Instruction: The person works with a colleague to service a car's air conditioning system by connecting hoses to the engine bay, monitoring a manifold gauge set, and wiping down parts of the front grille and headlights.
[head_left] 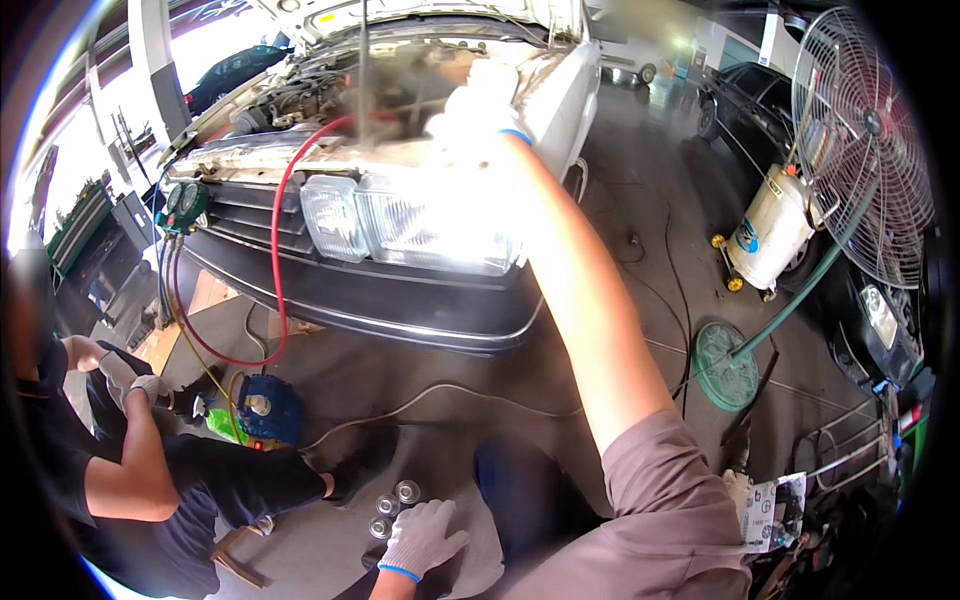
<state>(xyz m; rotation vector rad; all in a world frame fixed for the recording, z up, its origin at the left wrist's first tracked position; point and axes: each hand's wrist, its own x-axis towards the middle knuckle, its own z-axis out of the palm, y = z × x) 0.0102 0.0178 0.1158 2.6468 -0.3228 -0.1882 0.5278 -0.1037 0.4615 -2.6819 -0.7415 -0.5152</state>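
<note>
My right hand, in a white glove with a blue cuff, reaches up to the engine bay of a white car, near its right headlight; glare and blur hide its fingers. My left hand, also gloved, is low in the view beside several small metal cans, its fingers apart. A red hose runs from a green gauge set at the grille up into the engine bay. A blue pump stands on the floor below the bumper.
A co-worker in dark clothes sits at left with gloved hands together. At right are a large fan on a green base, a white wheeled tank and a dark car. A cable crosses the floor.
</note>
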